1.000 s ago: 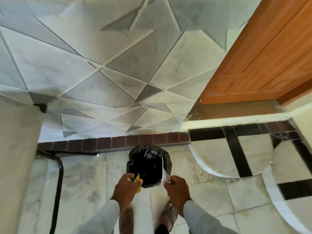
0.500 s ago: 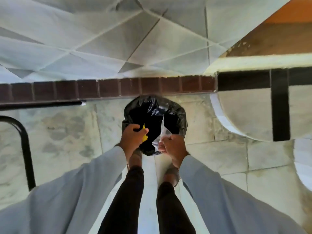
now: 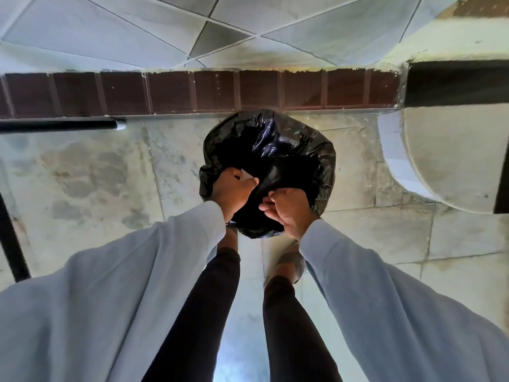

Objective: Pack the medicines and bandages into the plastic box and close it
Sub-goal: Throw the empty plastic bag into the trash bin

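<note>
Pale stone floor (image 3: 104, 175) fills my view, with a band of dark red bricks (image 3: 192, 91) running across at twelve o'clock and patterned grey tiles (image 3: 115, 26) beyond it. At nine o'clock a black metal tube (image 3: 57, 125) lies level along the brick band. At three o'clock a rounded white step (image 3: 440, 150) curves in.

Dead centre stands a bin lined with a black bag (image 3: 289, 150), close against the bricks. I am looking straight down over it, with my dark trouser legs (image 3: 209, 312) and a sandalled foot (image 3: 292, 264) at six o'clock.

My left hand (image 3: 232, 188) is over the bag's rim at its eight o'clock side, fingers (image 3: 249, 184) curled, and a small white scrap (image 3: 246, 175) peeks out just above the knuckles, touching them; I cannot tell what it is. My right hand (image 3: 289, 208) sits at the bag's five o'clock edge, its fingers bent inward and pinching the black plastic near the thumb. The two hands are near each other but apart, a fold of bag between them.

Light blue sleeves (image 3: 385, 299) cover both arms. The plastic box, medicines and bandages are nowhere in my view.
</note>
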Tool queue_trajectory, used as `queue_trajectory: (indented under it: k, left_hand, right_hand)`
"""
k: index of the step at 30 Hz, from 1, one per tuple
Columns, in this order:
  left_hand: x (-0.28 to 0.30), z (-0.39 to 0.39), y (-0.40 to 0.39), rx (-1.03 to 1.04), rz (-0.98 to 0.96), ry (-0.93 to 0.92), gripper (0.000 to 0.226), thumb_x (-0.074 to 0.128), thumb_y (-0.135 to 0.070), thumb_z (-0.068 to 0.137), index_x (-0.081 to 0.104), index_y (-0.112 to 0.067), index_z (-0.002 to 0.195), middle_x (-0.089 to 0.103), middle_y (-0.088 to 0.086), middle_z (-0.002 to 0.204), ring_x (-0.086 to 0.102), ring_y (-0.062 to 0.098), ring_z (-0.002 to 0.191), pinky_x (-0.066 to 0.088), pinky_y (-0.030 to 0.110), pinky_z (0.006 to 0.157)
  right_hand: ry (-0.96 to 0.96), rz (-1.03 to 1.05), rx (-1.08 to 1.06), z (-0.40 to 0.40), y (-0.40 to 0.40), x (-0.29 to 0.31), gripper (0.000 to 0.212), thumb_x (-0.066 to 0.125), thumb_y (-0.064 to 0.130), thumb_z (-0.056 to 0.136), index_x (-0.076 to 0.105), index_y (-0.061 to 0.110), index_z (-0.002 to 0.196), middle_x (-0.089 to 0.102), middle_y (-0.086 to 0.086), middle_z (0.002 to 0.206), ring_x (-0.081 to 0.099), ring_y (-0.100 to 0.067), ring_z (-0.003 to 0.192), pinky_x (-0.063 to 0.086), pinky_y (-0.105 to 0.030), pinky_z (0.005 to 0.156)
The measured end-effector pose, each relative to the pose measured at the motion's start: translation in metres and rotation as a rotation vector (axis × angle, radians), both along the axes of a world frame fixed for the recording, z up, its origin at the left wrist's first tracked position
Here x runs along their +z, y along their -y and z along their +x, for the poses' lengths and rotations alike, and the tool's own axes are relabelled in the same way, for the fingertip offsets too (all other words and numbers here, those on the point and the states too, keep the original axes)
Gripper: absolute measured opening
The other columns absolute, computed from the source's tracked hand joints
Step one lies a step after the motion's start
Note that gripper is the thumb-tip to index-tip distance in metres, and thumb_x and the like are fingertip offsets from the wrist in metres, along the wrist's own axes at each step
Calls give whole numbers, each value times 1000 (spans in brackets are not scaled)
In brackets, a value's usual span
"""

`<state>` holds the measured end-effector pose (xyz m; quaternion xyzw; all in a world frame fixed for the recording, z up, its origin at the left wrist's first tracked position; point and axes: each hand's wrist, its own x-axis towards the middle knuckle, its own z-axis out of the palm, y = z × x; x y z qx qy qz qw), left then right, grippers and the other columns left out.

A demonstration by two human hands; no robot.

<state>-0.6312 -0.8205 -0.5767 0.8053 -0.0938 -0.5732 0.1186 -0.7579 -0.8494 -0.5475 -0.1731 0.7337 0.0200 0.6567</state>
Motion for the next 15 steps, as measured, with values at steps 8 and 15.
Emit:
queue_trajectory:
  k: [8,15]
  left_hand:
    - [46,8,5,-28,-83,52,29,64,-33,73,59,-25,101,71,9,92,69,25,77,60,38,75]
    - [156,30,22,-146,-286,167,25,55,-27,83,64,-21,105,69,7,103,66,27,91,54,33,82]
  right_hand:
    - [-5,-119,85,-4,15,50,22,48,6,97,57,13,77,58,-12,82,59,-22,66,50,-24,56]
    - [47,-273,246,18,43,152,19,51,15,96,59,17,78,62,-7,80,63,-23,72,52,-29,63]
